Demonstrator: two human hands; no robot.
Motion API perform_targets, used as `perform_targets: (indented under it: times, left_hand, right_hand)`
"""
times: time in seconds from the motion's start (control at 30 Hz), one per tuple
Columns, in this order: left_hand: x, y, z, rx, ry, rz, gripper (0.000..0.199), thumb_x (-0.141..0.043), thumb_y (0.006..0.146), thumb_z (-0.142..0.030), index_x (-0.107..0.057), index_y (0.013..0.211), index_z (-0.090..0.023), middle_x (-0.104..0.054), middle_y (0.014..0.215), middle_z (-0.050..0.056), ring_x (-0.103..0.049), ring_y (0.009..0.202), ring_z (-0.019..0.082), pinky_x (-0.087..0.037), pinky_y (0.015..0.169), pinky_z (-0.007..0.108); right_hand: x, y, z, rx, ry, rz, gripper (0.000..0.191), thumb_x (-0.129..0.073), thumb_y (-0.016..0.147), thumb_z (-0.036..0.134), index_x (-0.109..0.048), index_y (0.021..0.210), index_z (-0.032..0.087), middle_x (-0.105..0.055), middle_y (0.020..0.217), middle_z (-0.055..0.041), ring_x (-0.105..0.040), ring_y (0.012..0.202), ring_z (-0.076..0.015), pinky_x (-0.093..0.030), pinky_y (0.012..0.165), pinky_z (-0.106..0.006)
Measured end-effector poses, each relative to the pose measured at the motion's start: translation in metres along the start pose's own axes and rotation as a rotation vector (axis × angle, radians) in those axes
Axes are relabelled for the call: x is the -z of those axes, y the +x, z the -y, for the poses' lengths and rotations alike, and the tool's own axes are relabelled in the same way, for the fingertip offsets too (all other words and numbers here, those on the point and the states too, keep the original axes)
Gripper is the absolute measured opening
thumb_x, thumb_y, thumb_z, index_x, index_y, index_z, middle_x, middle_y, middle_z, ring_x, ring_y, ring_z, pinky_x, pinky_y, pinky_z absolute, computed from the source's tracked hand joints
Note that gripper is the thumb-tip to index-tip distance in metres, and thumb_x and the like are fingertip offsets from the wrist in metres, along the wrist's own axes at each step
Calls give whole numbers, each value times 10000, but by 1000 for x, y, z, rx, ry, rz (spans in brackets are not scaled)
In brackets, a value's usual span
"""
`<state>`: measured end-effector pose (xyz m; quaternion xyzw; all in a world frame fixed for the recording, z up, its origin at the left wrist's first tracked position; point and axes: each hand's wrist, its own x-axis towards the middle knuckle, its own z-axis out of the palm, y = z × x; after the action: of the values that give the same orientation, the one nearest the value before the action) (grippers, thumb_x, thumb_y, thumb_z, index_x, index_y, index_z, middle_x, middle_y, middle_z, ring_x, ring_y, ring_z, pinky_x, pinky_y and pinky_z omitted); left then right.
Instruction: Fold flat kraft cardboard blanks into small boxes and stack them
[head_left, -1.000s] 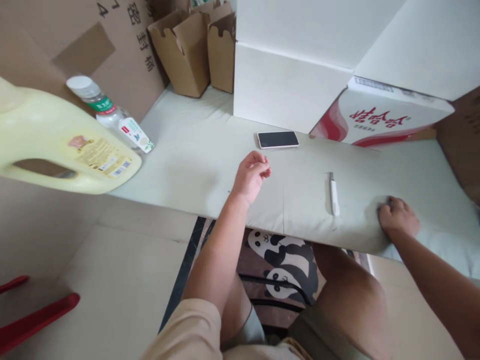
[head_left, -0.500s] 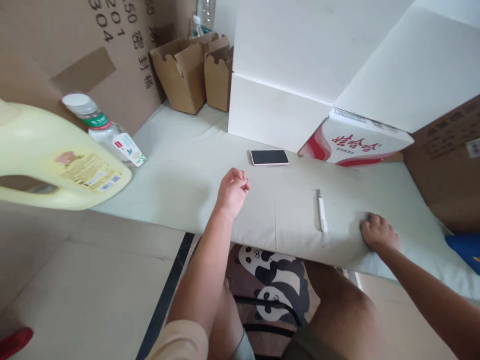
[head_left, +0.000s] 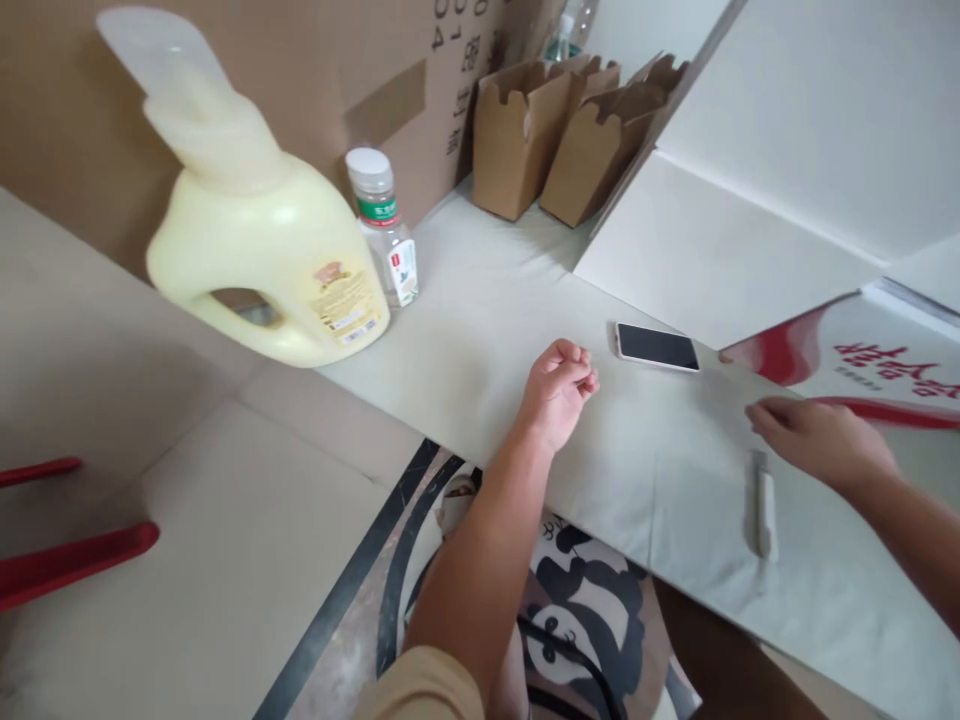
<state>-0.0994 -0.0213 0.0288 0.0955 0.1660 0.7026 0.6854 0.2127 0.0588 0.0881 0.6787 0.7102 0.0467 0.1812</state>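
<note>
My left hand point(head_left: 559, 393) is just above the pale cloth-covered surface point(head_left: 480, 350), left of a phone point(head_left: 658, 347) and apart from it. Its fingers are curled and pinched towards the thumb; whether anything small sits between them is hidden. My right hand point(head_left: 821, 440) is blurred, over the cloth at the right, its fingers pointing left. Just below its fingertips lies a white utility knife point(head_left: 766, 510), apart from the hand. The phone lies flat, dark screen up, between the two hands and further back.
A yellow detergent jug point(head_left: 262, 240) and a clear bottle point(head_left: 382, 230) stand at the left. Brown paper boxes point(head_left: 517, 140) stand behind. A white box point(head_left: 750, 220) and a red-and-white carton point(head_left: 885, 350) are at the right. Red legs point(head_left: 82, 560) show at floor level.
The view has swung left, so things sit further right. My right hand has left its place right of the knife and moved above the knife's far end. My left hand keeps its curled pose.
</note>
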Motion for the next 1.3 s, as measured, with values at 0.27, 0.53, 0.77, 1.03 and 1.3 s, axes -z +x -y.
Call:
perform_targets:
  times: [0.27, 0.53, 0.77, 1.03, 1.3]
  left_hand:
    - [19, 2, -32, -28, -39, -72, 326, -691, 619, -143, -403, 754, -214, -450, 782, -40, -457, 662, 75, -402, 665, 260]
    - [26, 9, -45, -35, -80, -89, 379, -675, 593, -155, -329, 740, -211, -409, 777, -38, -426, 656, 84, -374, 667, 284]
    - [23, 16, -39, -32, -126, -125, 426, -743, 550, -160, -351, 711, -205, -412, 737, -46, -422, 641, 84, -365, 669, 277]
    - [21, 18, -29, -102, 9, -154, 324, -687, 623, -200, -382, 731, -219, -402, 732, -36, -428, 654, 108, -375, 699, 288]
    - [29, 12, -30, -876, 678, -720, 179, -602, 867, -214, -519, 1012, -280, -504, 1087, 22, -478, 1166, 207, -348, 1070, 326]
  right_hand:
    - [93, 53, 202, 318, 178, -155, 258, -486, 925, 336, -725, 957, 246, -747, 909, -73, -620, 804, -225, -400, 666, -305]
    - [134, 136, 278, 521, 365, -409, 531, -444, 940, 356, -643, 1327, 51, -587, 1439, -161, -643, 1270, -327, -482, 1019, -427]
    - [162, 219, 277, 443, 480, -644, 1041, -141, 836, 684, -557, 1174, -209, -197, 1586, -413, -576, 1246, -512, -465, 826, -542]
    - [167, 191, 270, 412, 340, -517, 761, -257, 933, 505, -690, 1104, -97, -712, 1220, -182, -644, 1239, -403, -499, 938, -499]
    - [95, -19, 168, 513, 356, -635, 286, -411, 855, 361, -656, 822, 219, -691, 815, -82, -709, 807, -237, -552, 724, -374]
